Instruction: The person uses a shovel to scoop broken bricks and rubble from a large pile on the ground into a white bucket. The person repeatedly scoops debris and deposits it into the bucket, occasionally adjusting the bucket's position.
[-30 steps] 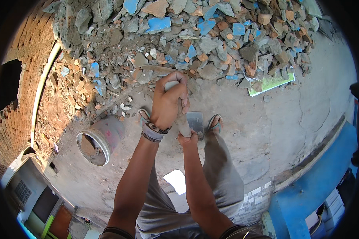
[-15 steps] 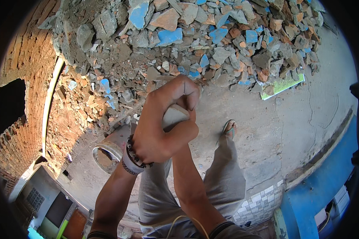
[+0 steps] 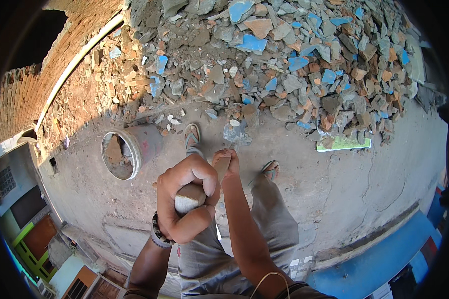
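Note:
My left hand (image 3: 187, 202), with a bracelet at its wrist, is closed round the thick, pale butt end of a wooden handle (image 3: 189, 197). Farther along the same handle, my right hand (image 3: 226, 162) is wrapped round it too. The handle slants away from me toward a flat grey metal blade (image 3: 237, 133) on the ground by the rubble's edge; it looks like a hoe. Part of the shaft is hidden behind my hands. My feet in sandals stand on either side of the right hand, the left foot (image 3: 192, 135) nearer the rubble.
A heap of broken concrete, brick and blue-painted chunks (image 3: 294, 74) spreads across the far side. To the left a whitish bucket (image 3: 134, 149) lies tipped with debris inside. A green-and-white panel (image 3: 344, 143) lies at the heap's edge. A pale pipe (image 3: 77, 62) runs along the brick wall.
My hands have come down and nearer my body, and my right hand now shows apart from the left. The view has shifted, bringing the whole bucket, my left foot and the blade into sight.

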`<action>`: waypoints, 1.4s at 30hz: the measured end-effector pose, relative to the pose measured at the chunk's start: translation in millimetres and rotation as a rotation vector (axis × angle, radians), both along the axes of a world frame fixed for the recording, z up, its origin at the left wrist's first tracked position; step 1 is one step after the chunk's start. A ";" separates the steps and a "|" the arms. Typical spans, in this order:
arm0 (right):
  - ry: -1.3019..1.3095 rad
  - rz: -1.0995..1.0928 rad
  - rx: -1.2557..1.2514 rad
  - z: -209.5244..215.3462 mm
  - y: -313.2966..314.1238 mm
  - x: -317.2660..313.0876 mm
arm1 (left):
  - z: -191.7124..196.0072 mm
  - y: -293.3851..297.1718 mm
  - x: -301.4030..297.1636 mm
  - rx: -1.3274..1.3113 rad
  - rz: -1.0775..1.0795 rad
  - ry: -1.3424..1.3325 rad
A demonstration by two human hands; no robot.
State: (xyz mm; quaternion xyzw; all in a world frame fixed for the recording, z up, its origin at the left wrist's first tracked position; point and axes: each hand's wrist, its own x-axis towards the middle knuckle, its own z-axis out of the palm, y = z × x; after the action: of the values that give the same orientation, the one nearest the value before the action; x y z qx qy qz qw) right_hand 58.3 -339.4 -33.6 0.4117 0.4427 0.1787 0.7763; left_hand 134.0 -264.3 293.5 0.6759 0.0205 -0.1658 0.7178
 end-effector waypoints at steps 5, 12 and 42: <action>-0.114 0.184 -0.234 55.0 25.6 -18.7 | 41.3 62.0 -50.4 -0.364 0.417 -0.003; -0.157 0.385 -0.403 176.1 162.8 -67.9 | 110.6 256.9 -149.5 -0.544 0.496 -0.293; -0.021 0.598 -0.616 113.5 54.3 -88.5 | 29.9 181.5 -159.5 -0.583 0.734 -0.111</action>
State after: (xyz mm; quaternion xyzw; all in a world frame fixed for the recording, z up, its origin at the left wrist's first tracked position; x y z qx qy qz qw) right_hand -30.2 -285.2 79.9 0.0125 0.5672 0.2596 0.7815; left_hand -25.5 -82.8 323.4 0.4020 0.1724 0.1366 0.8888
